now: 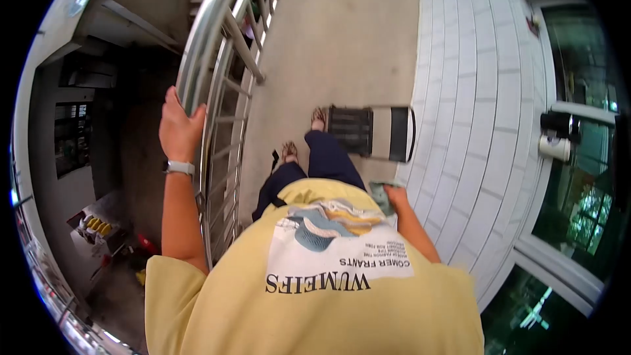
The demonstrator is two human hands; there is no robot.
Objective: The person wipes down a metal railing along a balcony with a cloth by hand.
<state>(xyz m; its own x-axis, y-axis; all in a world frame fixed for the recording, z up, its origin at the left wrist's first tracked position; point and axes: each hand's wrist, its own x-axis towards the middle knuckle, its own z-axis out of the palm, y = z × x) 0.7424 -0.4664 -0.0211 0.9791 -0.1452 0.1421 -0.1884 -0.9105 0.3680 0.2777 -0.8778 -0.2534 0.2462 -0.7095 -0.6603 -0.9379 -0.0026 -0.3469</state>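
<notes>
My left hand (181, 128) is closed round the top of a shiny metal handrail (200, 49), with the thumb on the walkway side and the fingers on the outer side. A pale band circles that wrist. Down by my right hip, my right hand (396, 197) is closed on a grey-green cloth (380, 196). Part of the cloth and most of those fingers are hidden. Below the handrail run the metal bars of the railing (227, 118).
A black folding chair (371, 133) stands by the white tiled wall (460, 92), close to my sandalled feet (319, 118). Two cups, one black (559, 125) and one white (554, 148), are at the window on the right. Beyond the railing is a drop to a lower yard (131, 177).
</notes>
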